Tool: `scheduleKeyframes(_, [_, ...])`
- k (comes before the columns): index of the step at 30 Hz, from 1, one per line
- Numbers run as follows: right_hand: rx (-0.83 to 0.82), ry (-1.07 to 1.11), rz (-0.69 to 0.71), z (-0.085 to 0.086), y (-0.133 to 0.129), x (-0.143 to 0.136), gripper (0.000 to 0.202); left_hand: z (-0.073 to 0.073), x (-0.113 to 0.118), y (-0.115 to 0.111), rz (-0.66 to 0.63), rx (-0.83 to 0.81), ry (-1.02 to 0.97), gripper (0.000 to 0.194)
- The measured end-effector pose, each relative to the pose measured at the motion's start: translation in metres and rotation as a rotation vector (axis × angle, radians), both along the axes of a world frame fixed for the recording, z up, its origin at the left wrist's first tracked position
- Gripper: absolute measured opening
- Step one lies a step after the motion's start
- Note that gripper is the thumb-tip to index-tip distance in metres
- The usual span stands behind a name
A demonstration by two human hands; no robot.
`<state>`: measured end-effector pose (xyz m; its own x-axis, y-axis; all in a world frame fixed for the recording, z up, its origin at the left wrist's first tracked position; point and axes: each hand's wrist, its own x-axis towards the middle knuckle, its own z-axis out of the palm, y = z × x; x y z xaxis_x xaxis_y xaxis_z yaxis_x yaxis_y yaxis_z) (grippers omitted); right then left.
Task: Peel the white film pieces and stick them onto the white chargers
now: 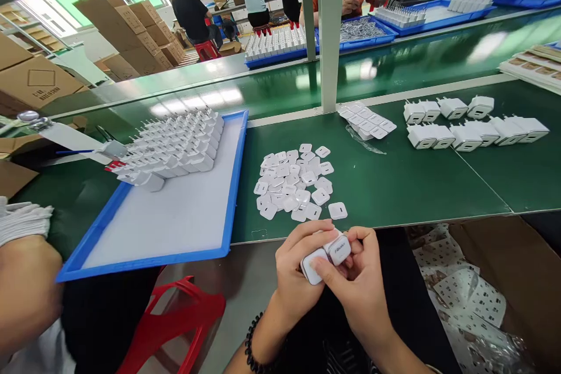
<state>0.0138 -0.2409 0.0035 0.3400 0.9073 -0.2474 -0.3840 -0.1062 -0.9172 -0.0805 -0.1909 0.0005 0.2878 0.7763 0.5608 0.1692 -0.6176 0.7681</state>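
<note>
Two white plug chargers, a left one (312, 267) and a right one (339, 250) with dark lettering on its face, are held side by side just off the table's front edge. My left hand (293, 266) is wrapped around them from the left. From the other side, my right hand (366, 280) closes on them, its thumb lying at the left charger's face and its fingers at the right charger. Their pins are hidden. Just beyond my hands lies a loose white square cover plate (337, 210), beside a heap of similar cover plates (289, 184).
Left stands a blue-rimmed tray (234, 187) with rows of white chargers (175, 149). Stickered sheets (366, 121) lie near a metal post (328, 35); more chargers (468, 137) stand at right. A co-worker's arm (26, 274) is at left, above a red stool (188, 310).
</note>
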Motion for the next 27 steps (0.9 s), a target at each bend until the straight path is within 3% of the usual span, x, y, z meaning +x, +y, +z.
scheduleKeyframes(3, [-0.034, -0.115, 0.186, 0.003, -0.006, -0.001, 0.071, 0.006, -0.015, 0.0, -0.031, 0.132, 0.188, 0.027])
scheduleKeyframes(5, [0.02, -0.14, 0.343, 0.008, -0.01, 0.006, 0.087, 0.018, -0.034, 0.008, 0.003, 0.219, 0.347, 0.028])
scheduleKeyframes(8, [0.102, -0.104, 0.414, 0.012, -0.008, 0.031, 0.067, 0.044, -0.079, 0.037, 0.206, 0.341, 0.585, 0.033])
scheduleKeyframes(11, [0.083, -0.179, 0.265, 0.007, 0.006, 0.075, 0.036, 0.065, -0.131, 0.082, 0.465, 0.4, 0.839, 0.032])
scheduleKeyframes(15, [0.092, -0.484, -0.089, -0.009, 0.03, 0.155, 0.034, 0.066, -0.176, 0.142, 0.455, 0.4, 0.846, 0.05])
scheduleKeyframes(17, [0.069, -0.726, -0.311, -0.014, 0.039, 0.195, 0.037, 0.058, -0.183, 0.162, 0.445, 0.398, 0.816, 0.059])
scheduleKeyframes(19, [0.0, -0.978, -0.439, -0.014, 0.049, 0.23, 0.043, 0.051, -0.184, 0.175, 0.461, 0.383, 0.816, 0.067])
scheduleKeyframes(23, [-0.215, -1.288, -0.433, -0.008, 0.077, 0.271, 0.058, 0.047, -0.174, 0.187, 0.506, 0.32, 0.915, 0.063])
scheduleKeyframes(27, [-0.452, -1.418, -0.366, -0.004, 0.106, 0.284, 0.069, 0.055, -0.159, 0.182, 0.522, 0.238, 1.082, 0.052])
